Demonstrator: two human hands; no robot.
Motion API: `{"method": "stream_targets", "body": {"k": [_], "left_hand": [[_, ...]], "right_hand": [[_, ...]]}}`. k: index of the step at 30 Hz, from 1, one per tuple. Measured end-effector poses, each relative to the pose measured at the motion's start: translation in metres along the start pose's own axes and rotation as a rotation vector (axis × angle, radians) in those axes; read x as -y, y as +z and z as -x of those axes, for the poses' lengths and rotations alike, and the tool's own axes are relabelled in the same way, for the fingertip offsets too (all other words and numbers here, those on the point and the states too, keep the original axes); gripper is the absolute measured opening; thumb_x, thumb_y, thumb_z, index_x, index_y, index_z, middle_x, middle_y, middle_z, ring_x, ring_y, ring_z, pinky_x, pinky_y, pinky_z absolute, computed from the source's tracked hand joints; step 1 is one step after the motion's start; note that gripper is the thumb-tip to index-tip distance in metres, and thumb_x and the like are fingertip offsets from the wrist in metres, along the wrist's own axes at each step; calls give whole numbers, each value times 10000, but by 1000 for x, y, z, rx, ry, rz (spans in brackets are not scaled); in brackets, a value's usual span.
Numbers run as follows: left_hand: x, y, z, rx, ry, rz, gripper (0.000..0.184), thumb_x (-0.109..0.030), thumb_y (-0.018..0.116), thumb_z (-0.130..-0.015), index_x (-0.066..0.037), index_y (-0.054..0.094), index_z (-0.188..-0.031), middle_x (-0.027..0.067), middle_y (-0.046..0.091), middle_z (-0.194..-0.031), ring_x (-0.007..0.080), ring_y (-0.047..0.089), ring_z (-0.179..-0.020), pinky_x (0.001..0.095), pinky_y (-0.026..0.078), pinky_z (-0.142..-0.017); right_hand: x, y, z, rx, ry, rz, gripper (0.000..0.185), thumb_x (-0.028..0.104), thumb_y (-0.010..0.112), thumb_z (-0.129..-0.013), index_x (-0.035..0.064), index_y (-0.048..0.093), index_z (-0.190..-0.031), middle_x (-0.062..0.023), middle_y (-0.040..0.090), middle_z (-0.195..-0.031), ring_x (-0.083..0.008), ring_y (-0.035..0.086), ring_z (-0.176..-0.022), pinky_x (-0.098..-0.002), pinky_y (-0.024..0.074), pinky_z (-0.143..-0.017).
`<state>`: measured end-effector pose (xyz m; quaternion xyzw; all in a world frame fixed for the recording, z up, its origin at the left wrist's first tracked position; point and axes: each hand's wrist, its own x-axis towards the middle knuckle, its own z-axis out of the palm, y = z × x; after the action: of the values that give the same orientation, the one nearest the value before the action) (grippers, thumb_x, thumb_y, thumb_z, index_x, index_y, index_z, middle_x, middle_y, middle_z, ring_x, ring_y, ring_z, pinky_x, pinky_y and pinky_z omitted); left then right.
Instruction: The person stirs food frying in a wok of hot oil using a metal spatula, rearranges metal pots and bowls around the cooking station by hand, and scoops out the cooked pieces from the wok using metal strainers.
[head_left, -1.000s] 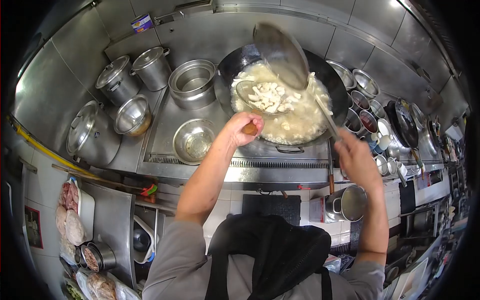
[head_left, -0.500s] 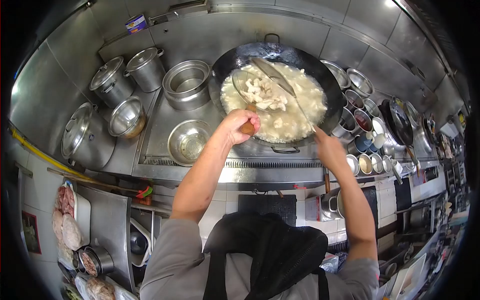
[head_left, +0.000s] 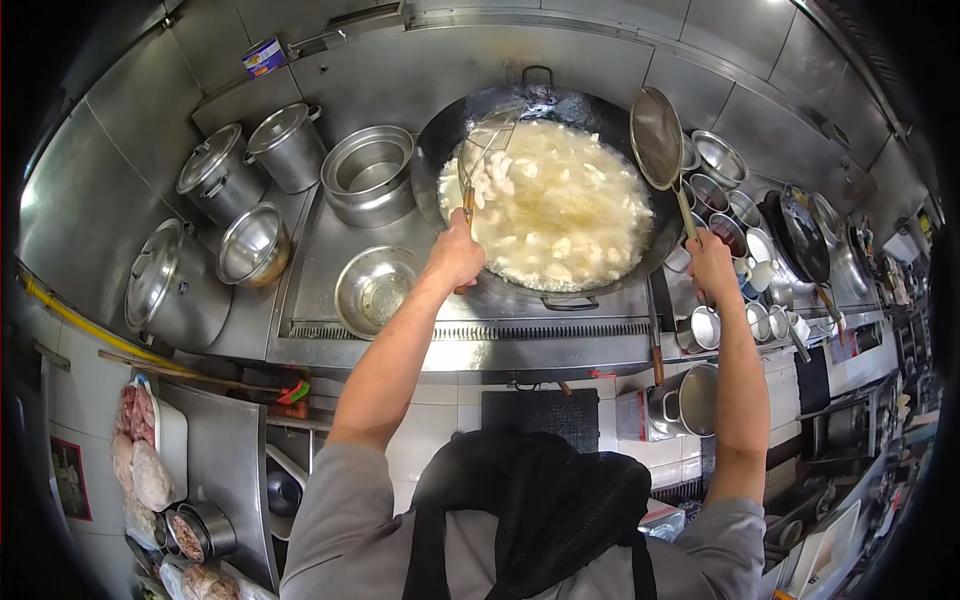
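Note:
A large black wok (head_left: pixel 660 215) holds bubbling, pale yellow liquid with light-coloured pieces (head_left: pixel 560 205) in it. My left hand (head_left: pixel 456 258) is closed round the wooden handle of a wire skimmer (head_left: pixel 490 132), whose basket is tipped over the wok's left side. Pale pieces show beside and below the tilted basket. My right hand (head_left: pixel 712 267) grips the handle of a large round strainer (head_left: pixel 657 138), which is raised above the wok's right rim.
Left of the wok are an open steel pot (head_left: pixel 370 205), a steel bowl (head_left: pixel 350 290) and lidded pots (head_left: pixel 285 150). Steel bowls (head_left: pixel 722 160), cups (head_left: pixel 705 325) and a black pan (head_left: pixel 805 240) stand at the right. A pot (head_left: pixel 697 400) is below the counter.
The skimmer has turned from lying level with pieces in it to a steep tilt at the wok's left. The strainer has moved off the skimmer to the right rim.

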<state>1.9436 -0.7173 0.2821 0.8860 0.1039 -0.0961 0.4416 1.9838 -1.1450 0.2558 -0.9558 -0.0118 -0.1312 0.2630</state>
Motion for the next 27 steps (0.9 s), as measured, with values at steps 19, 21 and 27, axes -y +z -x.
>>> {"method": "stream_targets", "body": {"k": [19, 21, 27], "left_hand": [[3, 19, -154, -9, -166, 425, 316, 104, 471, -820, 120, 446, -1135, 125, 530, -640, 245, 556, -489, 379, 474, -439], [11, 28, -177, 107, -197, 511, 177, 96, 486, -830, 88, 496, -1006, 125, 534, -640, 244, 559, -498, 381, 461, -439], [0, 58, -170, 218, -225, 1054, 144, 92, 494, -845, -39, 468, -790, 47, 472, -640, 167, 496, -540, 296, 458, -490]], "right_hand": [[-22, 105, -156, 817, 556, -848, 215, 152, 481, -1022, 43, 559, -1190, 18, 516, -678, -55, 412, -434, -264, 411, -395], [-21, 126, -163, 909, 557, -994, 226, 157, 475, -1020, 40, 554, -1196, 17, 526, -694, -53, 420, -430, -277, 442, -386], [58, 111, -118, 815, 414, -785, 216, 142, 454, -1009, 6, 549, -1147, 8, 506, -657, -76, 419, -415, -283, 413, -373]]}}
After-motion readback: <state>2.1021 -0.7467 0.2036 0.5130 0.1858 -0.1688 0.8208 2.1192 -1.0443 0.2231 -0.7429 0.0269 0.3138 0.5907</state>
